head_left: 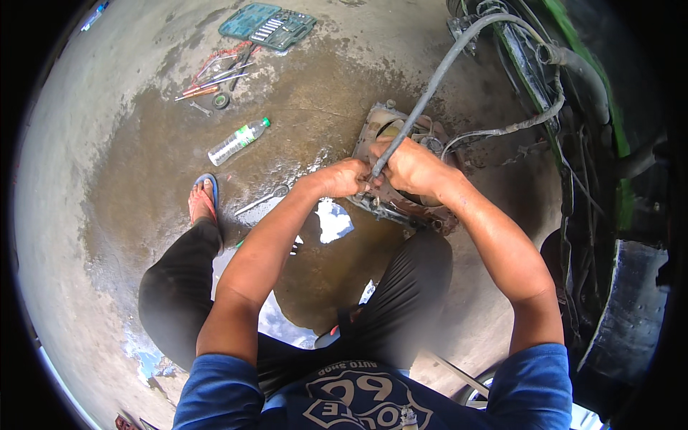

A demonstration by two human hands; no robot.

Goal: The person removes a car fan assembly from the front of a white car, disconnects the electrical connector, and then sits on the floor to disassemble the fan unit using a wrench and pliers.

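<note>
Hose [430,86] pinched at lower end between left hand [340,178] and right hand [410,166], both closed round it, over rusty metal part [401,204] on wet floor [143,179] (slippery). Keep grip low, hose end steady, wrists close.

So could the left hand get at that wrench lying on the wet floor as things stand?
Probably yes: the wrench lies in the open beside the left forearm, nothing over it, but the left hand now grips the hose.
</note>
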